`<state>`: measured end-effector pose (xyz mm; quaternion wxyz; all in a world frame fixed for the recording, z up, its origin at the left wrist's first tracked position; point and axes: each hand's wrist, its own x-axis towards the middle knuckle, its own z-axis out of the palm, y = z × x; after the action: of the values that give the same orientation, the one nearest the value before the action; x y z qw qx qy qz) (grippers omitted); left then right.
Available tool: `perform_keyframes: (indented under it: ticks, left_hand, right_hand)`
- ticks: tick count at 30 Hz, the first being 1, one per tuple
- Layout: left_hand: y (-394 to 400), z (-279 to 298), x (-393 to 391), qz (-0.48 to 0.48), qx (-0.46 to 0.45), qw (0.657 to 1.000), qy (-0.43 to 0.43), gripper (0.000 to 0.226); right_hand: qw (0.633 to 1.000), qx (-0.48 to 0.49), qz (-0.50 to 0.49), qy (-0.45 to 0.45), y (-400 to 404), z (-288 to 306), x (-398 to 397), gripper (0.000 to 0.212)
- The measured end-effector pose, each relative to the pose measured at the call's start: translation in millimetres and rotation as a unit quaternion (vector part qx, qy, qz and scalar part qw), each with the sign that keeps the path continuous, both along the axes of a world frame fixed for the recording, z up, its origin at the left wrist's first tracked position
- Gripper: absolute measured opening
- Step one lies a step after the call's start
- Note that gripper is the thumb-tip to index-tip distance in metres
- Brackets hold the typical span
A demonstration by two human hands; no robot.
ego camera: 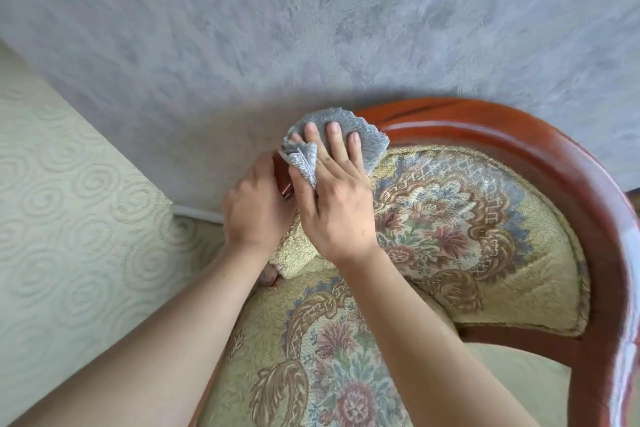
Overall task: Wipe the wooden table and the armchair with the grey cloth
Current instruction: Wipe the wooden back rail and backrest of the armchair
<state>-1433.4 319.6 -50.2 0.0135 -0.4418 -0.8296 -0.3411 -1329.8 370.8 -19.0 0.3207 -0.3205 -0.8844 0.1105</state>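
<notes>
At far left, cream swirl-textured wallpaper (69,204) is meeting the grey wall (311,28), close behind the armchair (540,156). Left hand (256,208) is curling around the wooden rail edge. Right hand (332,194), fingers flat, is pressing the grey cloth (370,142) onto the rail top. Floral upholstery is filling the right.

My left hand (256,208) hides part of the armchair's wooden rail (519,135); the seat (311,374) runs off the bottom edge.
</notes>
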Motion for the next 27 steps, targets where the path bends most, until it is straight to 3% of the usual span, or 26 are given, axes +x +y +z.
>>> perform_keyframes:
  ticks: [6,12,17,21,27]
  left_hand:
    - [1.0,-3.3,0.0,0.005,0.021,0.998,0.058,0.053]
    - [0.5,-7.8,-2.0,0.014,-0.02,0.997,0.077,0.074]
    - [0.8,-6.3,0.3,0.018,-0.027,0.996,0.081,0.077]
    - [1.2,-6.2,0.9,0.02,-0.03,0.996,0.08,0.074]
    - [0.6,-8.8,1.1,0.024,-0.034,0.997,0.068,0.076]
  right_hand:
    - [0.986,0.131,0.011,-0.103,12.0,-3.0,16.2,0.047]
    - [0.979,0.155,-0.075,-0.113,43.0,7.8,44.3,0.052]
    - [0.967,0.187,-0.143,-0.099,72.7,12.5,93.8,0.049]
    - [0.954,0.174,-0.233,-0.071,87.3,16.6,139.2,0.049]
    - [0.913,0.08,-0.401,-0.016,86.2,18.1,176.0,0.051]
